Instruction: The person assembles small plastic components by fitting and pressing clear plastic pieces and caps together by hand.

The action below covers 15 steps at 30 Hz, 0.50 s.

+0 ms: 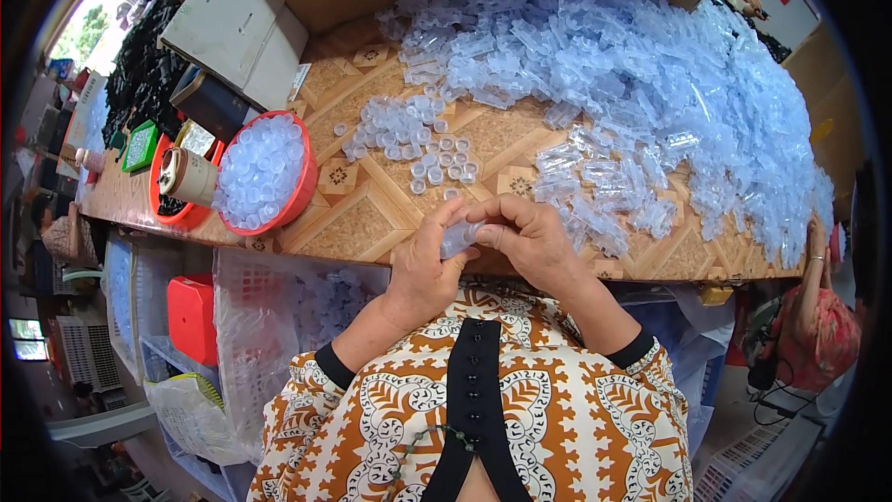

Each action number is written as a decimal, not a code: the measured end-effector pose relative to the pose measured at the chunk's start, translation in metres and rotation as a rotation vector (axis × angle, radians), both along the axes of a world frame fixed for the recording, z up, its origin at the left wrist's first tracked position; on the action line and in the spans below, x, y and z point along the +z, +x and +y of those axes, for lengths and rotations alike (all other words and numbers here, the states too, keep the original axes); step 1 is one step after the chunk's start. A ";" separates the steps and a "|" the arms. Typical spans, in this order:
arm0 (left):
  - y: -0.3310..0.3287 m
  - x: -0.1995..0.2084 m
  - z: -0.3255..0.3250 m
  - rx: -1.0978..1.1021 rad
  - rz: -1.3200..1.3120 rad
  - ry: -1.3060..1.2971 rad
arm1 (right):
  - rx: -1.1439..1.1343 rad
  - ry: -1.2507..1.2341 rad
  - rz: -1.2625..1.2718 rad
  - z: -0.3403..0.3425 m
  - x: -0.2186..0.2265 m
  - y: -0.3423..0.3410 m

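Close to the table's front edge, my left hand (426, 265) is wrapped round a clear plastic tube-like piece (454, 241). The thumb and fingers of my right hand (531, 240) pinch the same piece at its right end; whether a cap is between them is hidden. Just beyond my fingers, small round translucent caps (455, 160) lie loose, some in a heap. To the right, several loose clear plastic pieces (609, 181) are spread in front of a large pile (595, 46) of the same kind.
A red bowl (305, 193) full of caps stands at the left, beside a beige cup (189, 177) and a second red container. Behind them leans a white box (237, 28). Below the table edge are a red stool (192, 321) and plastic-lined crates. Another person's arm (813, 265) reaches the pile's right end.
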<state>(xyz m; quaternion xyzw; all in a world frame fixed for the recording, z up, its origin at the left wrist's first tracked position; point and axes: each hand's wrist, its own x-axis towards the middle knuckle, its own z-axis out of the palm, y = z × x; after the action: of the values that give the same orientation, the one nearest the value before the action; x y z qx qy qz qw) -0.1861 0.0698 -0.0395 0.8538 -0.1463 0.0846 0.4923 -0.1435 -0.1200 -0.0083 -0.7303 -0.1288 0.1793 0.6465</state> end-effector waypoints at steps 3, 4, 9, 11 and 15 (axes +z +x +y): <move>0.001 0.001 -0.002 -0.033 -0.055 0.040 | -0.041 0.136 0.145 -0.004 -0.005 -0.003; 0.002 0.002 -0.002 -0.050 -0.090 0.045 | -0.032 0.220 0.226 -0.005 -0.005 -0.003; 0.002 0.000 -0.003 -0.063 -0.115 0.109 | -0.031 0.195 0.091 -0.006 -0.012 -0.008; 0.001 0.000 -0.003 -0.070 -0.088 0.123 | -0.023 0.086 -0.099 -0.005 -0.010 -0.009; 0.000 0.002 -0.005 -0.064 -0.120 0.113 | -0.051 -0.010 -0.130 -0.005 -0.006 -0.008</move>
<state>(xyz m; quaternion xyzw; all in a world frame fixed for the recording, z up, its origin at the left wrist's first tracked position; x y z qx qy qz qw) -0.1858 0.0651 -0.0371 0.8686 -0.2072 0.1117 0.4359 -0.1517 -0.1248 -0.0141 -0.7468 -0.1510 0.1156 0.6373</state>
